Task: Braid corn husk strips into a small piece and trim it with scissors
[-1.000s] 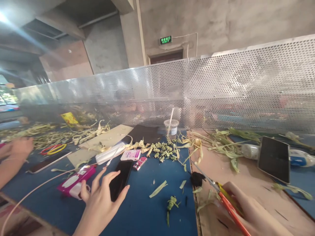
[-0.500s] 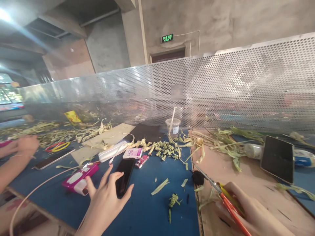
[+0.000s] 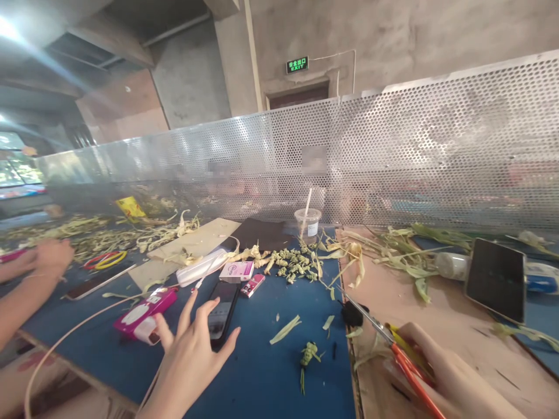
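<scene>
My left hand (image 3: 187, 355) hovers over a black smartphone (image 3: 223, 314) with its fingers spread; whether a fingertip touches the phone I cannot tell. The phone lies on the blue table with a lit screen. My right hand (image 3: 441, 366) is wrapped round scissors (image 3: 408, 364) with orange and yellow handles, their blades (image 3: 367, 317) pointing up and left. Beside the blades lies a dark bundle (image 3: 350, 314). A small braided green leaf piece (image 3: 309, 354) rests between my hands, and a pile of similar knotted pieces (image 3: 297, 263) lies farther back.
A plastic cup with a straw (image 3: 308, 224) stands by the perforated metal screen (image 3: 271, 157). Left of my hand is a magenta packet (image 3: 146, 311) with a cable crossing nearby. At right, a tablet-like device (image 3: 495, 280) leans on bottles. A co-worker's hands (image 3: 52, 259) are at far left.
The phone's screen was dark and is now lit. My left hand stays over the phone, and my right hand keeps the scissors in nearly the same place.
</scene>
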A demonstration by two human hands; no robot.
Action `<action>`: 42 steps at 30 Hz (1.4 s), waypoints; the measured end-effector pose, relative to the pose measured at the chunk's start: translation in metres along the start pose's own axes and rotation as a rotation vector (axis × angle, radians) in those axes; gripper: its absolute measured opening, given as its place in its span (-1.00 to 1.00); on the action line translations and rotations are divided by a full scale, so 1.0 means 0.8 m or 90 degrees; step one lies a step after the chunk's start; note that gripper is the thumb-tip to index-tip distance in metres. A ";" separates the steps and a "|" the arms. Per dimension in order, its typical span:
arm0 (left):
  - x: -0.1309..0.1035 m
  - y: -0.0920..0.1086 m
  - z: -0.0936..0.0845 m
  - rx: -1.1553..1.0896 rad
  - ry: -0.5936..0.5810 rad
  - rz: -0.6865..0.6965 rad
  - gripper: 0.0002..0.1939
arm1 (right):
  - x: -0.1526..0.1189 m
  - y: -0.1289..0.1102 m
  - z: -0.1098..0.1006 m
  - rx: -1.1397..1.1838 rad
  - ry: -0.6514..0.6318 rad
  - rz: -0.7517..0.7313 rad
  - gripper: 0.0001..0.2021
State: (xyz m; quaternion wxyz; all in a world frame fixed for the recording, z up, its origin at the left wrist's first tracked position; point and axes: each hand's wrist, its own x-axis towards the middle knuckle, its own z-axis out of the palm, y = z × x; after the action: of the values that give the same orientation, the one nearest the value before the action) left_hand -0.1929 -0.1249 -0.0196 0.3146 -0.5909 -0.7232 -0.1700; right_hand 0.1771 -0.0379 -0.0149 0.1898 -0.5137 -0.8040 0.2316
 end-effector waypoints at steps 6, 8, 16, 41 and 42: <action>0.003 0.007 -0.009 -0.020 0.059 -0.017 -0.65 | -0.002 -0.006 -0.001 0.006 0.054 -0.043 -0.71; 0.003 0.008 -0.011 -0.025 0.086 -0.017 -0.71 | -0.004 -0.010 -0.001 0.016 0.085 -0.046 -0.72; 0.005 0.010 -0.019 -0.046 0.082 0.000 -0.74 | -0.008 -0.006 -0.002 0.017 -0.003 -0.008 -0.68; -0.003 0.009 -0.011 0.005 -0.031 -0.064 -0.59 | -0.010 -0.014 0.010 0.000 0.063 0.004 -0.73; -0.002 0.010 -0.011 0.006 -0.038 -0.060 -0.60 | -0.010 -0.013 0.010 0.000 0.059 0.002 -0.73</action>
State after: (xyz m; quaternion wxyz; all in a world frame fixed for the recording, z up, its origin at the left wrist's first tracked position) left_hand -0.1826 -0.1298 -0.0152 0.2873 -0.5597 -0.7599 -0.1638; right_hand 0.1679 -0.0507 -0.0163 0.2266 -0.5254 -0.7934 0.2075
